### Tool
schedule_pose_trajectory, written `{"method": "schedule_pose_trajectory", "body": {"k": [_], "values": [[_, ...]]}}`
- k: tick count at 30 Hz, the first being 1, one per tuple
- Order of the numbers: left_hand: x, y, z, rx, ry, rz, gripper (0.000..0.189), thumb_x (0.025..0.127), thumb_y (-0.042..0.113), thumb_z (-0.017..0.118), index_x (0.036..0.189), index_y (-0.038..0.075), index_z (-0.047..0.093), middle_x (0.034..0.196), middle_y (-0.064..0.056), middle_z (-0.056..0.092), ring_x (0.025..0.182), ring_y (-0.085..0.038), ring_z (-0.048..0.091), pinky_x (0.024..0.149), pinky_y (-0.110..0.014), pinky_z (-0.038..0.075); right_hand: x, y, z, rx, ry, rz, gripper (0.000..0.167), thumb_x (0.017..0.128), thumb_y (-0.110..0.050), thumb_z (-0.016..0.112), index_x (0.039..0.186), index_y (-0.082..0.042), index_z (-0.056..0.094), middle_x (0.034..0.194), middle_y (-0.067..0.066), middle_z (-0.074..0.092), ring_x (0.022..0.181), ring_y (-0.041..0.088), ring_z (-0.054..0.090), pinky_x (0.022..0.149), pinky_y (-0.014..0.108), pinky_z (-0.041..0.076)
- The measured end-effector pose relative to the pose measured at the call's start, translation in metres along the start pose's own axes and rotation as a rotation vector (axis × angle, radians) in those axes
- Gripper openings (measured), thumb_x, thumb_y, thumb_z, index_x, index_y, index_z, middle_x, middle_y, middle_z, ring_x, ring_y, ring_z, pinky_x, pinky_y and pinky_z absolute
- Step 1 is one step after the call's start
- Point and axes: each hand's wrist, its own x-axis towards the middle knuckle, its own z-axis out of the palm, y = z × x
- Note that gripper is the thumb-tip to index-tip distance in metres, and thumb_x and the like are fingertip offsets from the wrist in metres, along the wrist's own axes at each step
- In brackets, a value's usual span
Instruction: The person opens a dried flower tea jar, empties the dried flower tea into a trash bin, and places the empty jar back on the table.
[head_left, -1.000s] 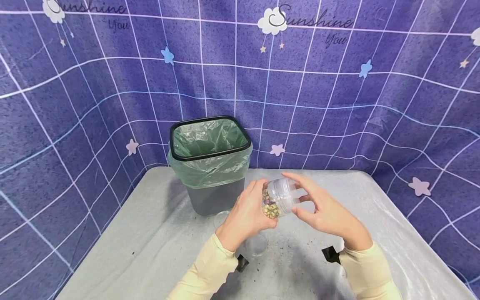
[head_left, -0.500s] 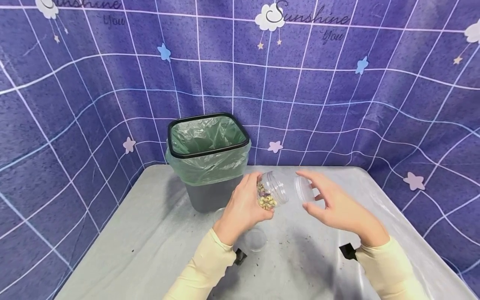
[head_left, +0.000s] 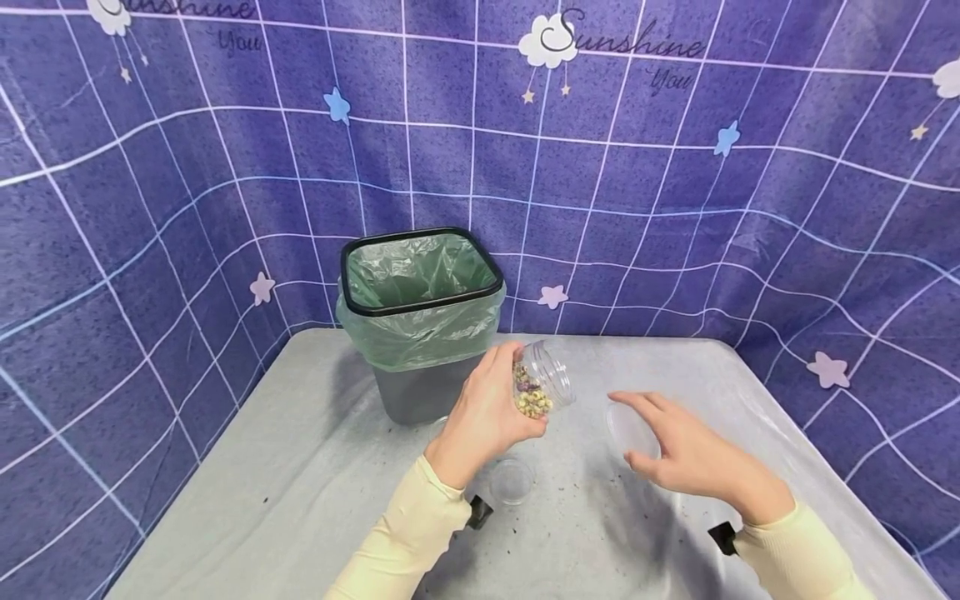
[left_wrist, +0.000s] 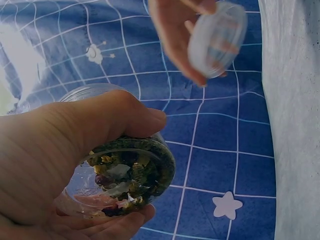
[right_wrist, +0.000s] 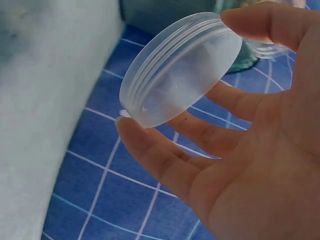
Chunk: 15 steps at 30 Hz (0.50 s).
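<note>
In my left hand (head_left: pixel 491 408) I grip a clear plastic jar (head_left: pixel 546 375), tilted with its open mouth toward the right. Dried flowers (head_left: pixel 531 396), yellowish with some purple, lie inside it; the left wrist view shows them through the jar's base. My right hand (head_left: pixel 690 450) holds a clear screw lid (right_wrist: pixel 180 70) by its rim, between thumb and fingers, apart from the jar and to its right. Ridged threads line the lid's side in the right wrist view.
Behind the left hand stands a grey bin (head_left: pixel 412 392) with a black rim and a green bag liner (head_left: pixel 427 333). A clear round lid-like disc (head_left: pixel 512 481) lies on the pale table cover (head_left: pixel 300 483), near the left wrist. Small dark crumbs are scattered there. A purple patterned curtain (head_left: pixel 615 208) surrounds the table.
The lid has come off the jar in my right hand, which has moved right and lower. The left hand keeps the jar tilted in nearly the same spot.
</note>
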Motion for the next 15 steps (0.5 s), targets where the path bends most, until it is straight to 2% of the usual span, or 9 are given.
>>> {"method": "schedule_pose_trajectory", "body": {"k": [2, 15], "values": [[0.000, 0.000, -0.001, 0.005, -0.002, 0.001, 0.089, 0.058, 0.023, 0.095, 0.135, 0.011, 0.053, 0.122, -0.006, 0.062, 0.106, -0.025, 0.064, 0.092, -0.041, 0.055, -0.004, 0.003, 0.006, -0.007, -0.001, 0.000, 0.075, 0.082, -0.020, 0.078, 0.151, -0.013, 0.048, 0.138, 0.011, 0.060, 0.128, 0.033, 0.059, 0.103, 0.056, 0.048], [0.000, -0.002, -0.005, -0.020, 0.006, -0.017, 0.092, 0.060, 0.023, 0.095, 0.140, 0.012, 0.051, 0.124, -0.004, 0.061, 0.110, -0.026, 0.064, 0.095, -0.042, 0.053, -0.025, 0.016, 0.027, -0.061, -0.014, 0.021, 0.076, 0.075, -0.025, 0.084, 0.143, -0.010, 0.055, 0.126, 0.012, 0.064, 0.109, 0.037, 0.064, 0.091, 0.058, 0.052]]}}
